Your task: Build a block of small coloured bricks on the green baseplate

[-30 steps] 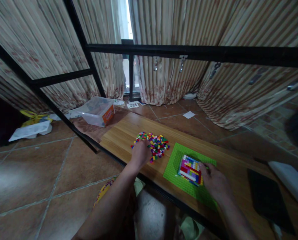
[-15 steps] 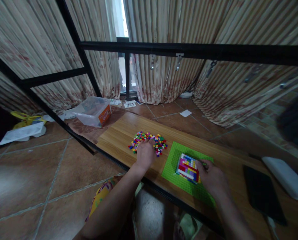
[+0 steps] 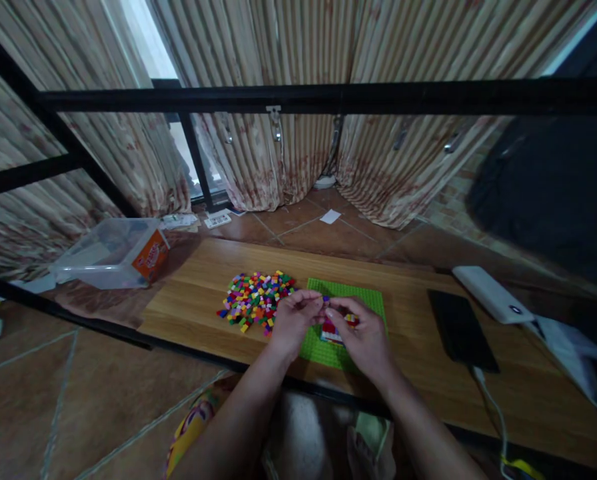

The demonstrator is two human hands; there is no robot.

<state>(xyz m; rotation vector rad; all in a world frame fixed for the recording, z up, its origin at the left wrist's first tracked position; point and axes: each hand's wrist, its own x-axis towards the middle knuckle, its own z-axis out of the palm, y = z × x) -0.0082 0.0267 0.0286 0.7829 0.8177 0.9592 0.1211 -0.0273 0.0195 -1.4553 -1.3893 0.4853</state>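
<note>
Where the wooden tabletop (image 3: 413, 373) meets the tiled floor, a clear plastic box (image 3: 109, 253) with an orange label stands at its far left end; I cannot tell what it holds. A black phone (image 3: 459, 330) and a white power bank (image 3: 491, 294) lie well to my right. The green baseplate (image 3: 361, 300) carries a block of bright bricks (image 3: 334, 331), mostly hidden under my hands. Loose bricks (image 3: 255, 300) lie heaped just left of it. My left hand (image 3: 292, 321) and right hand (image 3: 363, 337) meet above the plate, fingers (image 3: 312, 301) curled nearly closed around something too small to make out.
</note>
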